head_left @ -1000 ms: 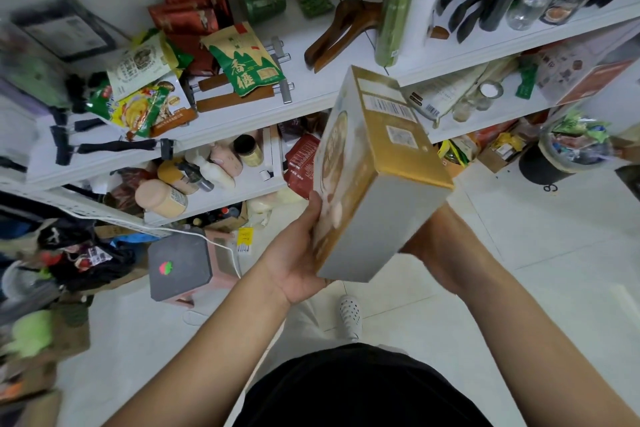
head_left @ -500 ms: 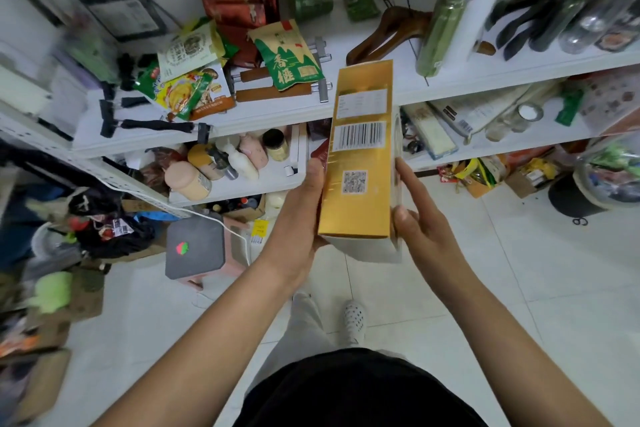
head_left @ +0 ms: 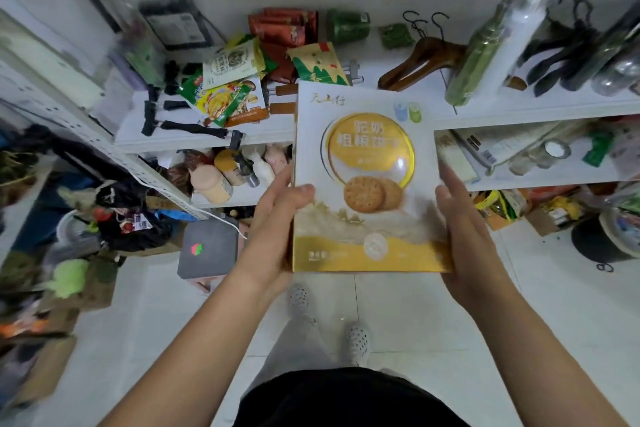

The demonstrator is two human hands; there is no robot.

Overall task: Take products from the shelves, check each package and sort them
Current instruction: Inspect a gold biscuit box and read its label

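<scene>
Both hands are on the big white-and-gold cardboard biscuit box (head_left: 367,184), which is held up in front of the white shelves (head_left: 519,107) with its printed front facing us and round biscuits pictured in the middle. Our left hand (head_left: 277,218) grips the left edge low down, thumb lapped over the front face, fingers tucked behind. Our right hand (head_left: 467,229) sits flat against the right edge, fingers pretty much straight and pointing up, pressing in rather than curling round. So the box is sandwiched upright between the two, above the pale tiled floor (head_left: 450,322). Behind it on the upper shelf are colourful snack bags (head_left: 228,97) on the left and brown wooden hangers (head_left: 422,59) on the right.
</scene>
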